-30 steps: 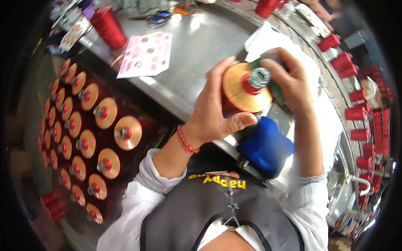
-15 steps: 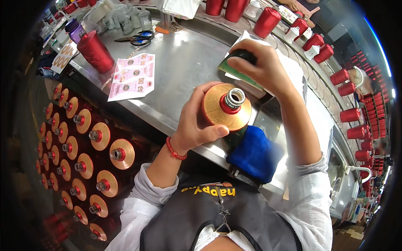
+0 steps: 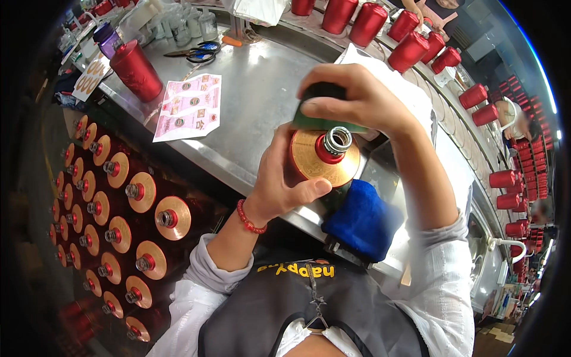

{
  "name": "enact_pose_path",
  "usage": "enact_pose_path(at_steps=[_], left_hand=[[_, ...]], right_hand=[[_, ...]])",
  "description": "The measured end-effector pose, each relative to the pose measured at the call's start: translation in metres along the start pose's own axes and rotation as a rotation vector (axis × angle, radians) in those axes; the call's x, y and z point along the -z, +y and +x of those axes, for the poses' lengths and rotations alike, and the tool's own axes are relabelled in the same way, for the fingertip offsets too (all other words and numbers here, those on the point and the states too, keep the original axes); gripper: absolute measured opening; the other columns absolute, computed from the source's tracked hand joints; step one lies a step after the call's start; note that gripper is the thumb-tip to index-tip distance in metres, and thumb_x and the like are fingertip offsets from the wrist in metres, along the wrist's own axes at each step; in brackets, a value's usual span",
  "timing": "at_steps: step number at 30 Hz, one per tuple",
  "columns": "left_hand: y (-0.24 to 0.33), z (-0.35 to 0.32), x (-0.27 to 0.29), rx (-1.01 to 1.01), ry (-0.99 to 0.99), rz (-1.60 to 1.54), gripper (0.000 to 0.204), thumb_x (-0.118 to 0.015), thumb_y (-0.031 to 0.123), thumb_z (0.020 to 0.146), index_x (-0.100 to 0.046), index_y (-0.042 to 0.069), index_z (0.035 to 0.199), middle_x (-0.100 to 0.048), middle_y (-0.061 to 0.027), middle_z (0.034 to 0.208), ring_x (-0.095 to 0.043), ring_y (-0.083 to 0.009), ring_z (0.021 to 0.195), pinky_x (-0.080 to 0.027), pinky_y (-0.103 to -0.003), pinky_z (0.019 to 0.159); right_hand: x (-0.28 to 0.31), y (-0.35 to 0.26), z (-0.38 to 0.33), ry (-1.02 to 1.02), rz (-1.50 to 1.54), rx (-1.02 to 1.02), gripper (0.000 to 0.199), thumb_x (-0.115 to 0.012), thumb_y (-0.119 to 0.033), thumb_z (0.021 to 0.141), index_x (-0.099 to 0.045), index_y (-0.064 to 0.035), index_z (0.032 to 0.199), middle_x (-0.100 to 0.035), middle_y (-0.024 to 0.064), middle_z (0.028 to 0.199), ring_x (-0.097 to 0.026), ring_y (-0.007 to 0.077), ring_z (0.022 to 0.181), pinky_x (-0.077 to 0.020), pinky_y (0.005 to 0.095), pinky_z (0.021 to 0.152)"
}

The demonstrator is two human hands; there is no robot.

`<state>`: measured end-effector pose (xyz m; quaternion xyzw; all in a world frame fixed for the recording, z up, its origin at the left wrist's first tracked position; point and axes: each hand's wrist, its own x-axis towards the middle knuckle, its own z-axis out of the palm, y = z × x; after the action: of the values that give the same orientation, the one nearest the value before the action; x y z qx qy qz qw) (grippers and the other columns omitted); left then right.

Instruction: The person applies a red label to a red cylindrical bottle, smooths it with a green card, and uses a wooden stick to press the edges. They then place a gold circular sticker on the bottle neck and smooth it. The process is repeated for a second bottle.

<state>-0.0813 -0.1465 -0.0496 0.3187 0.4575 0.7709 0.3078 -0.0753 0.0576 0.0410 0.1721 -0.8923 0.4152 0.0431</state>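
My left hand (image 3: 276,187) is wrapped round a red bottle (image 3: 313,156) with a gold shoulder and an uncapped glass neck tilted up toward me. My right hand (image 3: 366,101) grips a dark green block-shaped tool with a black, rounded back (image 3: 318,110), its exact kind unclear. The tool is at the far side of the bottle, just behind the gold shoulder; whether it touches the bottle I cannot tell. Below the bottle, close to my body, a blue cloth-covered pad (image 3: 360,220) sits at the bench edge. The bottle's lower part is hidden.
A pink printed sheet (image 3: 189,107), a red bottle (image 3: 137,71) and scissors (image 3: 199,52) lie or stand on the metal bench (image 3: 250,77). Several gold-shouldered bottles (image 3: 141,191) stand at my left. Red bottles (image 3: 369,24) line a conveyor beyond; another person (image 3: 437,15) is at the far side.
My right hand has moved left with the green tool, which now comes up behind the bottle's shoulder. The left hand has barely shifted. Red bottles on the conveyor have moved along.
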Motion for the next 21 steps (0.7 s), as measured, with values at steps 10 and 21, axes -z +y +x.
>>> enact_pose_path(at_steps=[10, 21], left_hand=[[0.005, 0.009, 0.012, 0.041, -0.124, -0.109, 0.082, -0.078, 0.028, 0.078, -0.036, -0.005, 0.141, -0.054, -0.0145, 0.132, -0.054, -0.0213, 0.122, -0.042, -0.035, 0.105], [-0.005, -0.004, 0.002, -0.030, 0.054, 0.123, 0.090, -0.079, 0.037, 0.083, -0.028, -0.006, 0.142, -0.048, -0.0176, 0.134, -0.051, -0.0220, 0.125, -0.042, -0.037, 0.106]], right_hand=[[0.007, 0.000, 0.018, -0.076, 0.174, -0.076, 0.025, -0.074, -0.021, 0.089, -0.066, 0.0001, 0.100, -0.067, 0.0055, 0.083, -0.061, 0.0115, 0.080, -0.0513, 0.0274, 0.075], [0.005, 0.011, 0.018, -0.085, 0.019, -0.175, 0.024, -0.073, -0.023, 0.090, -0.067, -0.0012, 0.099, -0.066, 0.0027, 0.083, -0.061, 0.0091, 0.078, -0.0512, 0.0256, 0.072]])
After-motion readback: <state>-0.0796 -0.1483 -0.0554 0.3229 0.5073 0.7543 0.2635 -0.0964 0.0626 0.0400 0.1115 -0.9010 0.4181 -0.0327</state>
